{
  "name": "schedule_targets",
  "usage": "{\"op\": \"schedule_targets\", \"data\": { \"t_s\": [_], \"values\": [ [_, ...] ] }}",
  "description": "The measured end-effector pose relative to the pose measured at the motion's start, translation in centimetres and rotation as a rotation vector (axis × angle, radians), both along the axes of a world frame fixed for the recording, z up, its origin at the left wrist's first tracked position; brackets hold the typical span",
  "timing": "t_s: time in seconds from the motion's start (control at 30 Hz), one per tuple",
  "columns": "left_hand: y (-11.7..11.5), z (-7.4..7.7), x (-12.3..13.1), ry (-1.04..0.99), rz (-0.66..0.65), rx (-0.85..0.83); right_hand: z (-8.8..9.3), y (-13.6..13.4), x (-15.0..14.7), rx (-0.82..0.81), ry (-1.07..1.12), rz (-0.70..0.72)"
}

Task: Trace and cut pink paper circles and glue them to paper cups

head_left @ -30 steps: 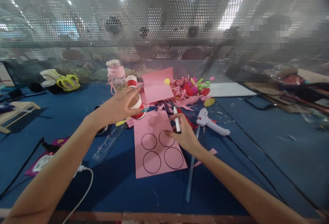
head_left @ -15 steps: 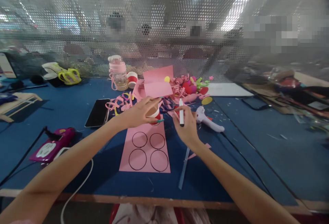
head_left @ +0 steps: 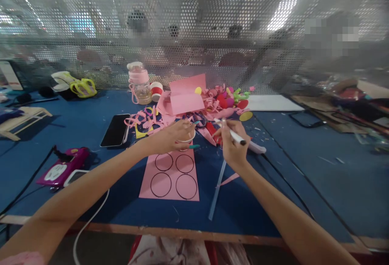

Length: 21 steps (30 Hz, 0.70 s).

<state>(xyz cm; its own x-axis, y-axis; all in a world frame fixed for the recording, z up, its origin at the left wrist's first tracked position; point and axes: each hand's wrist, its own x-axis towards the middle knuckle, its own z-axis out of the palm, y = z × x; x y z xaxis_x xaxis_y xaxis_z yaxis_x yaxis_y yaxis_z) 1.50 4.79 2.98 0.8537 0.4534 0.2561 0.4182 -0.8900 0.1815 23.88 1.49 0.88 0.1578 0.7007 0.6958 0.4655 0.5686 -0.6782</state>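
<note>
A pink sheet of paper (head_left: 173, 172) lies flat before me, with several black circles drawn on it. At its far end stands a paper cup (head_left: 188, 137), held by my left hand (head_left: 170, 137) with the fingers around its rim. The hand hides much of the cup. To the right, above the table, my right hand (head_left: 235, 143) grips a white marker (head_left: 233, 134) like a pen. The marker's black end points right, toward me, and its other end points left. Behind my right hand a white glue gun (head_left: 257, 148) is partly covered.
A phone (head_left: 115, 130), a pink-lidded bottle (head_left: 139, 82) and a second paper cup (head_left: 156, 91) stand or lie at left. Pink paper scraps (head_left: 142, 120) are heaped at the back. A clear glue stick (head_left: 217, 192) lies right of the sheet; a purple device (head_left: 65, 167) sits far left.
My right hand has shifted right and turned the marker from upright to slanting. My left hand stays on the cup, moved slightly right.
</note>
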Motion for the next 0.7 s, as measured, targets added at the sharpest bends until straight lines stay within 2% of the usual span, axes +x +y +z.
{"op": "schedule_targets", "data": {
  "t_s": [0.13,0.23,0.3,0.47,0.6,0.7],
  "values": [
    [-0.3,0.4,0.3,-0.007,-0.038,0.058,-0.4,-1.0,1.1,0.082,-0.061,0.038],
    [-0.1,0.1,0.4,-0.007,-0.096,0.132,-0.5,-2.0,1.2,0.061,-0.068,0.202],
    [0.1,-0.2,0.4,-0.031,-0.111,0.126,-0.3,-2.6,1.0,0.043,-0.159,0.315],
    [0.0,0.1,0.3,-0.066,0.022,-0.090,0.0,-3.2,0.0,0.174,-0.505,0.400],
    [-0.1,0.7,0.5,-0.109,0.183,-0.298,-0.3,-3.0,-0.1,0.190,-0.571,0.493],
    [0.1,0.8,0.5,-0.110,0.179,-0.324,-0.6,-2.9,-0.1,0.167,-0.556,0.545]
  ]
}}
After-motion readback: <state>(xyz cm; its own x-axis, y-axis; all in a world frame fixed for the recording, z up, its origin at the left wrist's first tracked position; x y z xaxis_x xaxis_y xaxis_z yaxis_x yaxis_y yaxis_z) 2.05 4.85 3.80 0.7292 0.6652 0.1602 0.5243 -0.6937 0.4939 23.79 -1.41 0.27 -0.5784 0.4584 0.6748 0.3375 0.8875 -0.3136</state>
